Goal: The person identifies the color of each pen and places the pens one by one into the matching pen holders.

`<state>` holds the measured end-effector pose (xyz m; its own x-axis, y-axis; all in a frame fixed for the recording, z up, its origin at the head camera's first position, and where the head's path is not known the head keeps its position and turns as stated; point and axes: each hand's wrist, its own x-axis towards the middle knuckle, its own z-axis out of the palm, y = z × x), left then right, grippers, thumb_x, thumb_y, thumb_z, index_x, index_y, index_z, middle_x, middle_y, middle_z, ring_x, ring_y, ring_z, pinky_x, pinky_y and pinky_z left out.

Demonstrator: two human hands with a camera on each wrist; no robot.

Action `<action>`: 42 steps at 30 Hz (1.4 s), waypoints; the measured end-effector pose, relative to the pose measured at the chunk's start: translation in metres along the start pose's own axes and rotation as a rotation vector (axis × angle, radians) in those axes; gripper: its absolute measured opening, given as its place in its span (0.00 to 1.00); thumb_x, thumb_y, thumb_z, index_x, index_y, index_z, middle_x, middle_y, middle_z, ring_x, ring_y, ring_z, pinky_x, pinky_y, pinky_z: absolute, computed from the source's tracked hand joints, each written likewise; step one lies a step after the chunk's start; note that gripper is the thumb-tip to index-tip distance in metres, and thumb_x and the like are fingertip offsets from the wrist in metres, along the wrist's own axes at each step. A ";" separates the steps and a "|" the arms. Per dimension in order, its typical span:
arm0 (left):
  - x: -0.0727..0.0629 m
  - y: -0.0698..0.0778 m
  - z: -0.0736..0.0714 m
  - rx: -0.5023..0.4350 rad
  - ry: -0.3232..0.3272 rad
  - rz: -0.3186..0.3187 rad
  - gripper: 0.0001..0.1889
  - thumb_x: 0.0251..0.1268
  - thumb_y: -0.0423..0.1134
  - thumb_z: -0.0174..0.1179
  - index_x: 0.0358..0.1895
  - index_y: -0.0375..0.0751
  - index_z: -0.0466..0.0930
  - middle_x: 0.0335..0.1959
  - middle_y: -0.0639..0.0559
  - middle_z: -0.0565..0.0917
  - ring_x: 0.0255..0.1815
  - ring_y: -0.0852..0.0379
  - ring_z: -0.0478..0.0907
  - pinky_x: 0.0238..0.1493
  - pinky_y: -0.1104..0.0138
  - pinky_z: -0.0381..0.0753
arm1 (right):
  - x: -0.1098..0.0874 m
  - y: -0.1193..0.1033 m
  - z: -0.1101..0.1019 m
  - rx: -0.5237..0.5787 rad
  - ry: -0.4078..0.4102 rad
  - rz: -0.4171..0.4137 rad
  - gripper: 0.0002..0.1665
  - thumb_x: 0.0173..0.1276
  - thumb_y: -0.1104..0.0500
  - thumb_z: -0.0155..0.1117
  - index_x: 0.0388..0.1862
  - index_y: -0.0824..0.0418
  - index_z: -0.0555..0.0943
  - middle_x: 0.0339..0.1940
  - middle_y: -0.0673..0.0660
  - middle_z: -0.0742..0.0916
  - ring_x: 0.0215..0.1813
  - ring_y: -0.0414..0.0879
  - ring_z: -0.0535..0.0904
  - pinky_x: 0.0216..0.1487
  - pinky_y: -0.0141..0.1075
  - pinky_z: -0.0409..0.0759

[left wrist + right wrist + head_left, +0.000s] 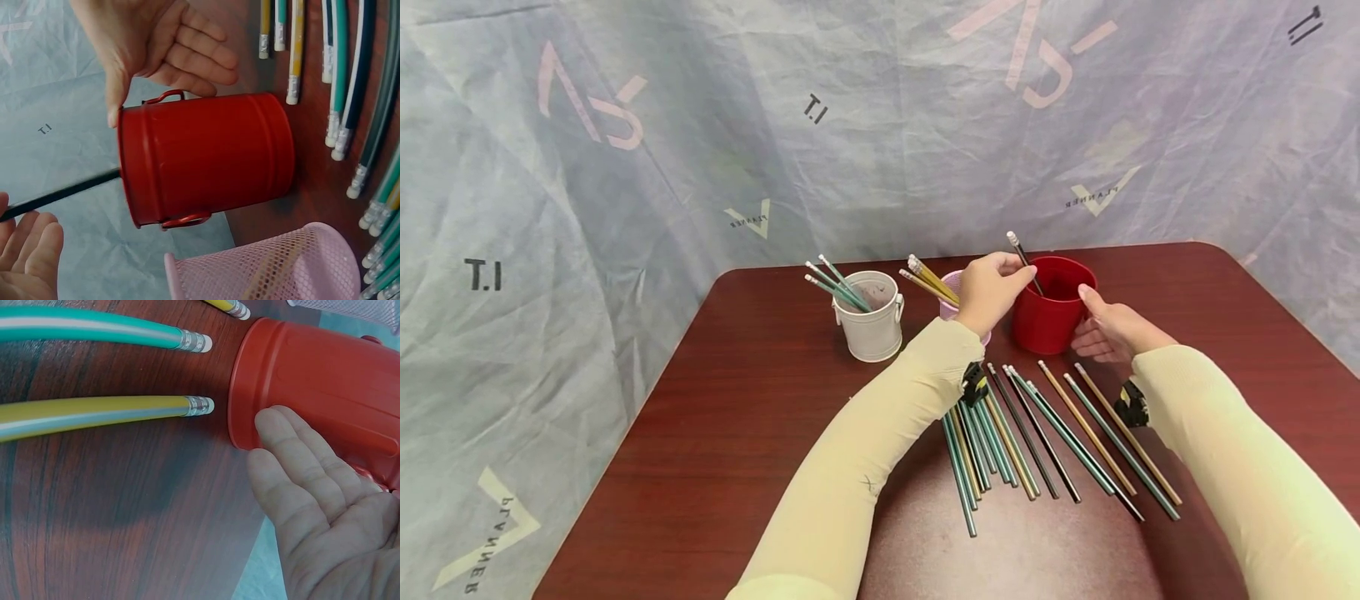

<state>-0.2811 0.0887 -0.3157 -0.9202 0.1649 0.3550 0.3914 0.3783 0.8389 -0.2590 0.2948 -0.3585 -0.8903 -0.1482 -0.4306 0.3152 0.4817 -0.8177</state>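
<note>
My left hand (992,287) pinches a black pencil (69,192) near its eraser end. The pencil's lower part slants into the red bucket (1047,327) and is hidden inside it. On the bucket's right side is my right hand (1114,327), its thumb at the rim and its other fingers stretched out along the wall. In the right wrist view those fingers (300,462) lie nearly straight beside the red wall. Below the bucket, several green, gold and black pencils (1078,437) lie fanned on the table, erasers pointing away from me.
A white bucket (874,337) with green pencils in it stands to the left. Between the two buckets, partly behind my left hand, is a pink mesh cup (215,275) holding yellow pencils (934,279). A printed cloth (880,150) hangs behind the brown table (737,433).
</note>
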 end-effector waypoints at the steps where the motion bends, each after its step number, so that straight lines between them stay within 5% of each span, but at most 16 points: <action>1: 0.000 0.000 0.001 0.008 -0.014 -0.002 0.09 0.61 0.38 0.65 0.39 0.36 0.86 0.36 0.48 0.87 0.36 0.62 0.81 0.33 0.81 0.71 | 0.000 0.000 0.000 -0.002 0.002 0.000 0.58 0.72 0.32 0.16 0.64 0.88 0.54 0.62 0.82 0.67 0.62 0.71 0.69 0.63 0.57 0.66; 12: -0.001 -0.006 0.007 0.131 -0.070 -0.009 0.09 0.61 0.40 0.66 0.38 0.38 0.88 0.34 0.51 0.88 0.34 0.61 0.80 0.30 0.81 0.70 | 0.000 -0.001 -0.002 -0.002 -0.015 0.007 0.58 0.72 0.31 0.16 0.64 0.88 0.53 0.63 0.82 0.66 0.63 0.71 0.68 0.64 0.56 0.64; 26: 0.004 -0.016 0.015 0.095 -0.057 -0.122 0.09 0.58 0.41 0.68 0.32 0.38 0.89 0.29 0.52 0.87 0.30 0.63 0.76 0.26 0.79 0.68 | 0.000 -0.003 -0.001 0.006 0.000 0.003 0.57 0.73 0.32 0.17 0.64 0.88 0.54 0.63 0.82 0.66 0.63 0.71 0.68 0.64 0.56 0.64; 35: 0.006 -0.018 0.019 0.188 -0.062 -0.139 0.11 0.61 0.45 0.65 0.37 0.41 0.89 0.33 0.54 0.88 0.36 0.61 0.79 0.30 0.78 0.70 | 0.002 -0.001 0.002 0.014 -0.010 0.004 0.56 0.73 0.32 0.17 0.65 0.87 0.53 0.63 0.83 0.65 0.64 0.72 0.66 0.65 0.56 0.63; 42: 0.007 -0.022 0.017 0.168 -0.076 -0.113 0.09 0.61 0.42 0.65 0.35 0.40 0.89 0.31 0.52 0.87 0.33 0.62 0.78 0.28 0.78 0.68 | 0.001 0.001 0.000 0.014 0.001 -0.002 0.57 0.72 0.32 0.16 0.64 0.88 0.54 0.63 0.83 0.66 0.63 0.72 0.67 0.64 0.56 0.63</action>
<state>-0.2958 0.0971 -0.3385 -0.9578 0.1784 0.2254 0.2869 0.5440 0.7885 -0.2599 0.2949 -0.3601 -0.8912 -0.1481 -0.4287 0.3182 0.4695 -0.8236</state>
